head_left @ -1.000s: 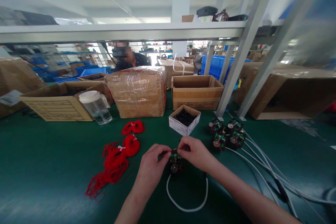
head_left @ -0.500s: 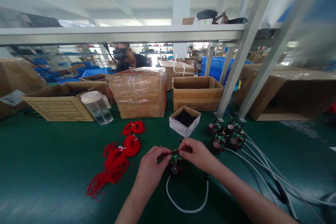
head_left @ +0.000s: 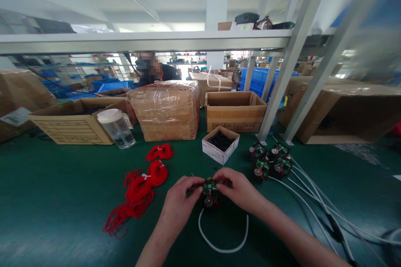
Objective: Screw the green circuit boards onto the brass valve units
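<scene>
Between my hands, a small black unit with a green circuit board (head_left: pixel 210 192) rests on the green table. A round clear part sits at its near end, and a white cable (head_left: pixel 223 252) loops from it toward me. My left hand (head_left: pixel 183 196) pinches the unit's far left edge with thumb and fingertips. On the other side, the fingers of my right hand (head_left: pixel 236 187) close on its far right edge. Whether a small separate part is between my fingertips cannot be made out. A small white box (head_left: pixel 221 156) of black parts stands just beyond.
Several similar circuit-board units (head_left: pixel 269 160) with white cables lie to the right, by the metal shelf post (head_left: pixel 275 104). Bundles of red wire (head_left: pixel 139 196) lie to the left. Behind stand a water jug (head_left: pixel 117 129), a wrapped carton (head_left: pixel 166 112) and an open carton (head_left: pixel 236 117). A person (head_left: pixel 163 73) sits beyond.
My right hand has shifted slightly toward me, its fingertips sliding from the unit's far edge down along its right side. My left hand stays nearly in place.
</scene>
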Motion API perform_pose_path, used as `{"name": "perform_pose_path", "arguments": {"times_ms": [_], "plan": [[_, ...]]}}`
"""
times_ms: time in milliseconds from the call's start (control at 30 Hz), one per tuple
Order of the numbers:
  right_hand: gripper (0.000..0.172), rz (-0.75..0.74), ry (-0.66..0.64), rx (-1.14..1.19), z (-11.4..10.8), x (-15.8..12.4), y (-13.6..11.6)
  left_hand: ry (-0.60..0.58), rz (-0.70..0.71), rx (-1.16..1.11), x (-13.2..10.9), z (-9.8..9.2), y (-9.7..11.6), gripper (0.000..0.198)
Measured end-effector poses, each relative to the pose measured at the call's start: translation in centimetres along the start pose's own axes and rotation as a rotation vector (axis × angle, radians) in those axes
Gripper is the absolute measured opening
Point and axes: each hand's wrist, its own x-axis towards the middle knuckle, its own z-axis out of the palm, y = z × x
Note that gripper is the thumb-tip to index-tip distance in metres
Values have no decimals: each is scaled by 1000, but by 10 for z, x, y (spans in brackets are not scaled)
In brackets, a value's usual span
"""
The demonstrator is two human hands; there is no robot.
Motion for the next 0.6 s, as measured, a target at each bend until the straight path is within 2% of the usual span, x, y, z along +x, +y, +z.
{"name": "perform_pose_path", "arguments": {"times_ms": [233, 600], "plan": [[33, -1, -10, -58, 3, -7, 8, -22, -20, -60, -3, 0, -3, 28], [54, 49, -27, -27, 12, -19, 7, -48, -53, -61, -12, 7, -10, 45]]}}
